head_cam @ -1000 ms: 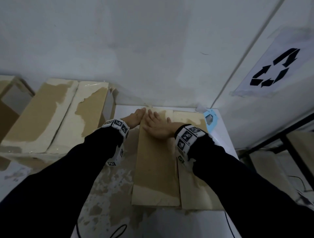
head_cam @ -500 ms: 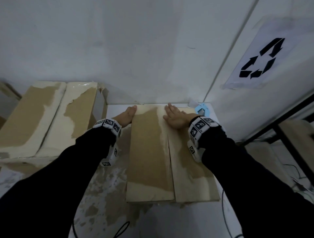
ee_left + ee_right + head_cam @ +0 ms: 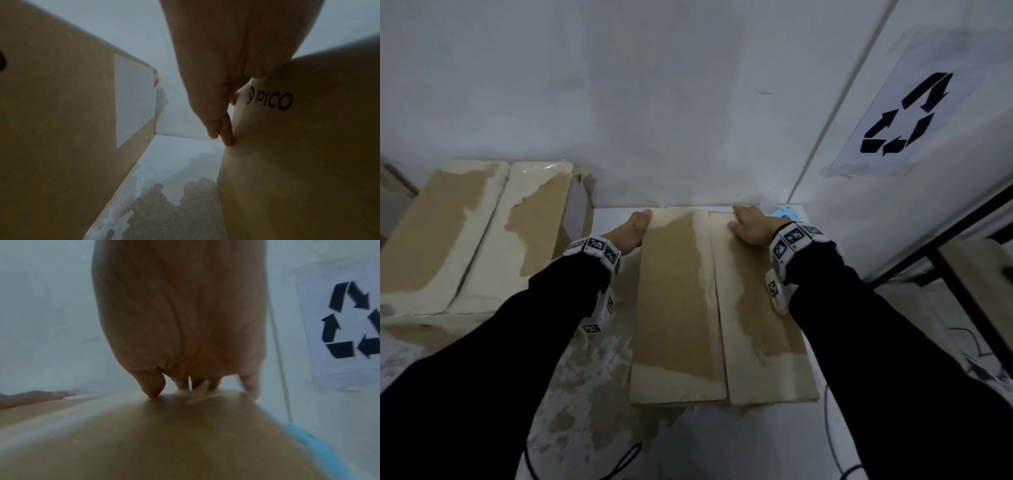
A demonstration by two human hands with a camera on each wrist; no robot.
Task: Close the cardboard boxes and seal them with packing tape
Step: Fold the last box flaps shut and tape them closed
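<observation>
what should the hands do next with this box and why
Probably press both flaps flat and bring the tape over. The box has its two top flaps folded down and meeting at the centre seam, with no fresh tape visible across it. The left hand is against the far left side, the right hand lies on the right flap, near the blue tape dispenser.

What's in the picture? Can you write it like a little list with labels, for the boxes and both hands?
box in front: cardboard box, both top flaps folded down, no tape visible along the seam
left hand: fingers straight against the box's left side, near the far corner
right hand: lies on the right flap at the far end
other box: second cardboard box to the left, flaps down
blue thing: blue object behind the right hand, mostly hidden
wall: recycling sign
</observation>
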